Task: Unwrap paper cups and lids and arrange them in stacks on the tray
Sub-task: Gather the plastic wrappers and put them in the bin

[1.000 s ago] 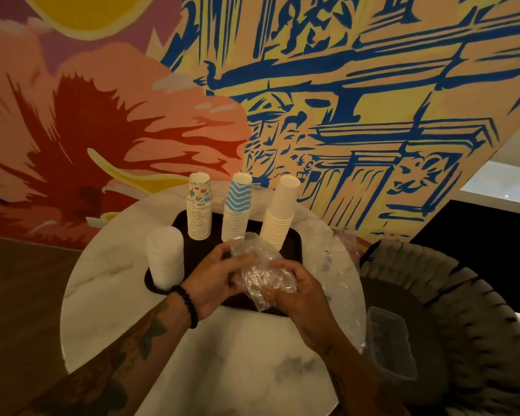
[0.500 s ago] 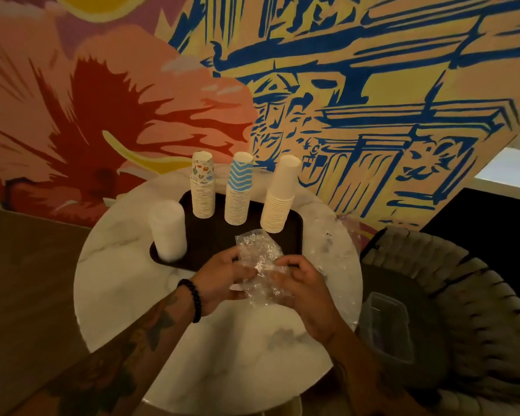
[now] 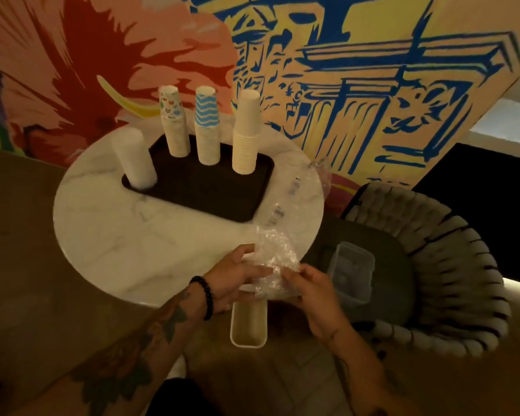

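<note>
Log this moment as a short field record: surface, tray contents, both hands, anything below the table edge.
surface: round marble table
tray: dark tray holding four upright stacks
stacks: white lids, patterned cups, blue zigzag cups, plain cups
left hand: gripping crumpled clear wrapper
right hand: gripping the same wrapper
below the hands: open cream bin

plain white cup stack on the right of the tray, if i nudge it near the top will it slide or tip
Probably tip. The plain white cup stack is tall and narrow on a small base on the tray, so a high push likely topples it. Being nested paper cups, it looks light, so little force would be needed, and the upper cups might separate.
</note>
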Motion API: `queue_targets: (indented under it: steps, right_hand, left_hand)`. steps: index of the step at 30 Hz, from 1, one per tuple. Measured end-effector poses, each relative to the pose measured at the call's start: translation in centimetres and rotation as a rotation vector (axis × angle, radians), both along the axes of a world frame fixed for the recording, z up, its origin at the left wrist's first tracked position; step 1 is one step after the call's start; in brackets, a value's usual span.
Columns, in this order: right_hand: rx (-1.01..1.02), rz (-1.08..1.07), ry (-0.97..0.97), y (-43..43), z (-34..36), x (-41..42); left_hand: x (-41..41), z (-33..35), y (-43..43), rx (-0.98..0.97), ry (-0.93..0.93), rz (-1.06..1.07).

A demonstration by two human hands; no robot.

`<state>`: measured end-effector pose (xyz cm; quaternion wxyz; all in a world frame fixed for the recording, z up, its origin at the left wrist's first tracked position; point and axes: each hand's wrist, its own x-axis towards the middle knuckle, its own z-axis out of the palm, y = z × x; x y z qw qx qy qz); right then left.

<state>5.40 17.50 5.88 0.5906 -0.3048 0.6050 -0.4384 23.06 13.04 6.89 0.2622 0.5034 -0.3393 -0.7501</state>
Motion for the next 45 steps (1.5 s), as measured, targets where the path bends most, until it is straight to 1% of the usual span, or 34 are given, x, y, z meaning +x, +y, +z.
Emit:
queue_targets:
  steps: [2,6,9,13,16,20,23,26,31,34,38,41,43,45]
  right_hand:
    - [0.062,-0.030,-0.012,2.0,-1.4,-1.5]
    - [0.193,-0.050,0.002,5.4,-4.8,-3.2]
    - [0.279,-0.041,-0.030,6.9,-7.6,-3.5]
    - [0.366,-0.063,-0.097,7.3,-12.2,-3.9]
    - [0.410,-0.098,-0.082,6.8,-17.1,-4.3]
    - [0.438,-0.134,-0.053,5.4,-25.2,-4.6]
    - [0.432,-0.109,-0.014,4.2,-31.4,-4.2]
    - [0.425,-0.078,0.011,3.1,-37.4,-3.7]
    - [0.426,-0.007,0.094,0.4,-46.8,-2.5]
    - [0.445,0.020,0.146,-1.3,-51.1,-1.7]
    - [0.468,0.042,0.205,-3.7,-55.0,-0.3]
    - [0.519,0.111,0.343,-4.8,-56.9,0.8]
    - [0.563,0.168,0.433,-5.2,-58.0,1.4]
    - [0.577,0.182,0.483,-5.4,-58.8,1.9]
  left_hand:
    - [-1.2,-1.7,2.7,0.051,-0.008,0.041]
    - [-2.4,-5.0,6.5,0.100,-0.085,0.131]
    - [-2.9,-8.2,7.5,0.165,-0.143,0.152]
    - [-3.9,-13.2,8.0,0.246,-0.170,0.155]
    - [-4.0,-17.9,7.6,0.250,-0.233,0.147]
    - [-2.8,-26.2,5.8,0.263,-0.323,0.175]
    - [-1.9,-32.7,4.2,0.250,-0.395,0.198]
    - [-1.3,-38.8,2.7,0.229,-0.472,0.161]
    - [0.1,-49.6,0.8,0.232,-0.597,0.104]
    - [0.4,-54.2,0.3,0.232,-0.713,0.060]
    - [0.3,-57.8,-0.4,0.180,-0.762,0.001]
    - [0.3,-59.7,-0.9,0.217,-0.713,-0.002]
    - [0.0,-60.3,-1.0,0.194,-0.711,-0.027]
    - [-0.3,-60.6,-1.1,0.152,-0.734,-0.023]
